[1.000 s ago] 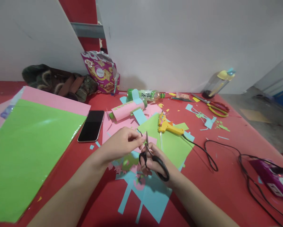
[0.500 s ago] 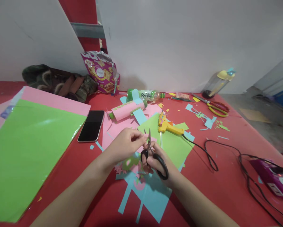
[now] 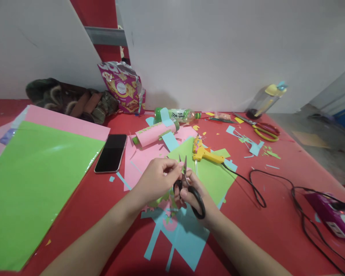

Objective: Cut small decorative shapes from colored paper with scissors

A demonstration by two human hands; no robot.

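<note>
My right hand (image 3: 193, 189) grips black-handled scissors (image 3: 197, 199), fingers through the loops, blades slightly apart and pointing away from me. Between the thumb and fingertips of my left hand (image 3: 162, 176) is a small piece of pink paper (image 3: 181, 164), mostly covered by the fingers, right beside the blades. Under both hands lie blue paper (image 3: 189, 237), green paper (image 3: 215, 180) and small pink cut-outs (image 3: 167, 207). Just beyond the scissors a yellow glue gun (image 3: 208, 155) rests on the green paper.
A phone (image 3: 111, 153) and wrapped green sheets (image 3: 40, 184) lie left. Behind are a pink-wrapped roll (image 3: 155, 134), a green bottle (image 3: 178, 115) and a snack bag (image 3: 123, 88). Rightward are larger scissors (image 3: 266, 131), a tumbler (image 3: 266, 101), a black cord (image 3: 254, 189) and a purple power strip (image 3: 332, 220).
My left hand has shifted slightly right along with the pink piece. The scissors have moved a little right, and their blades opened and then narrowed somewhat.
</note>
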